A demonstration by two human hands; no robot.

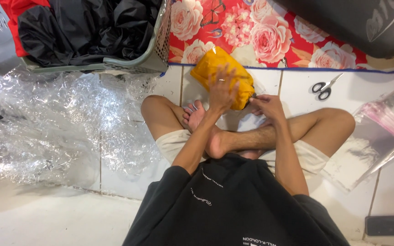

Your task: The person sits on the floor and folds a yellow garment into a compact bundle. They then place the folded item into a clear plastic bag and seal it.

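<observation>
I sit cross-legged on a white tiled floor. A yellow plastic-wrapped parcel (215, 64) lies on the tiles in front of my feet. My left hand (222, 89) rests flat on top of the parcel, fingers spread, a ring on one finger. At the parcel's near right corner my right hand (267, 105) pinches its edge with thumb and fingers. What the fingertips hold there is too small to tell.
Scissors (324, 87) lie on the tiles to the right. Crumpled clear plastic sheet (55, 123) spreads at left, clear bags (379, 132) at right. A grey basket (156, 54) of black bags stands behind left, next to a floral red mat (261, 32). A dark phone (389, 225) lies bottom right.
</observation>
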